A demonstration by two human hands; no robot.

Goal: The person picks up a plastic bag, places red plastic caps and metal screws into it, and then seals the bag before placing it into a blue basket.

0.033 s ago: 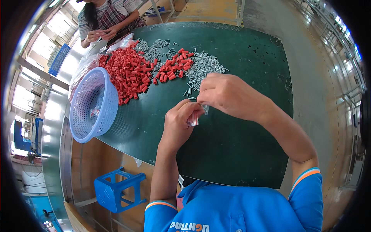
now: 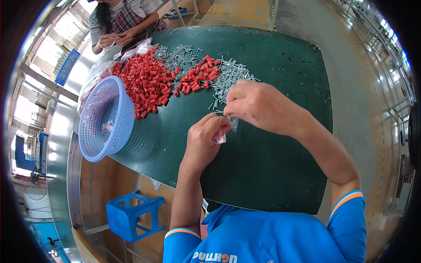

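Over the table's near half, my left hand (image 2: 204,139) is closed around a small clear plastic bag (image 2: 220,137) with red streaks showing near its end. The fingers of my right hand (image 2: 256,108) pinch together at the bag's upper part, touching the left fingertips. Clear film shows just below the right fingertips; what the bag holds is hard to make out. Beyond my right hand lies a heap of silvery screws (image 2: 230,75). A small group of short red plastic caps (image 2: 197,78) lies beside the screws, and a larger heap of red caps (image 2: 142,83) spreads farther left.
A light blue perforated basket (image 2: 128,127) stands tilted at the table's left edge, with a small packet (image 2: 107,126) inside. Clear plastic bags (image 2: 94,79) lie behind it. Another person (image 2: 125,19) works at the far left of the green table (image 2: 272,175). A blue stool (image 2: 131,215) stands below.
My right hand has risen very slightly, and a little more clear film shows beneath its fingertips. Otherwise both hands keep their grip.
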